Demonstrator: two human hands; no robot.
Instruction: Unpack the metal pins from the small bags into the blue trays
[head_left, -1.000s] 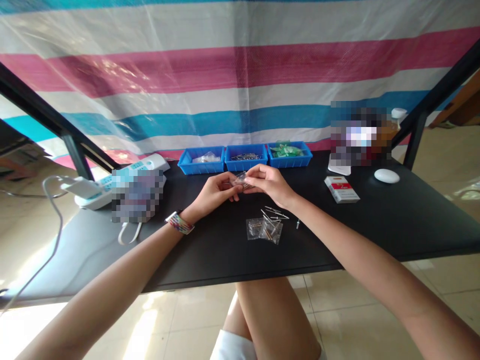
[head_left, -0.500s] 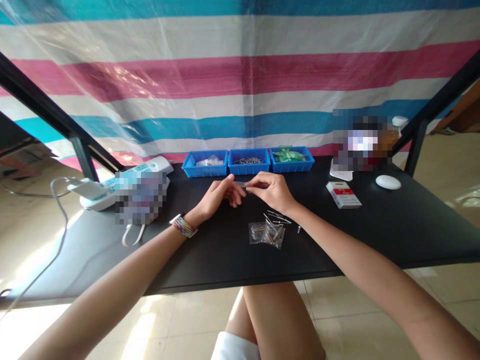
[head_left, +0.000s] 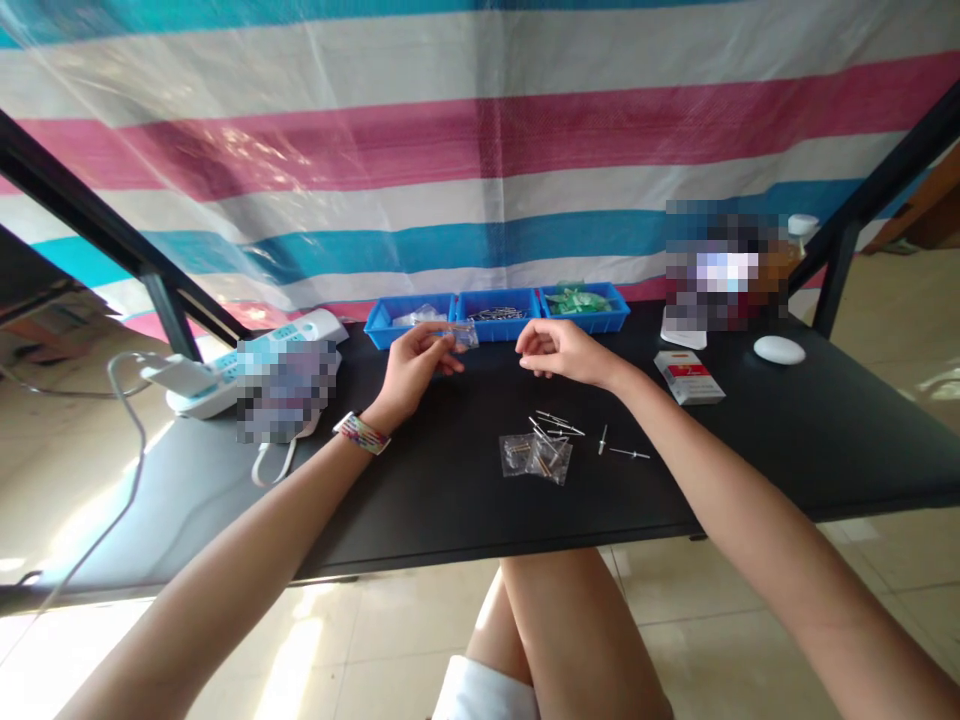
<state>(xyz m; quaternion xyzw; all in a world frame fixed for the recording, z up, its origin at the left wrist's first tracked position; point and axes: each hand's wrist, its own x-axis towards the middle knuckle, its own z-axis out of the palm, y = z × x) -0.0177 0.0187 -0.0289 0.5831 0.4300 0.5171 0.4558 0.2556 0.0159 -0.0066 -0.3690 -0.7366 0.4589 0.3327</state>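
Observation:
My left hand [head_left: 420,368] pinches a small clear plastic bag [head_left: 466,334] between thumb and fingers, in front of the blue bins. What lies inside this bag is too small to make out. To its right, my right hand [head_left: 570,352] hovers over the table, fingers loosely curled and a gap before the thumb, with nothing visible in it. Nearer to me, several silver blind rivets [head_left: 559,424] lie loose on the black table [head_left: 420,500]. Two small clear bags [head_left: 517,455] with metal pieces in them overlap beside the rivets.
Three blue bins stand in a row: one with clear bags [head_left: 375,332], one with metal rivets [head_left: 499,332], one with green packets [head_left: 589,322]. At left are a power strip [head_left: 315,328] and cable. A cigarette pack [head_left: 690,378] and white mouse [head_left: 780,350] lie at right.
My hands have moved apart. The clear bag has gone left and up in my left hand, and my right hand has let go of it. More loose rivets show by my right forearm.

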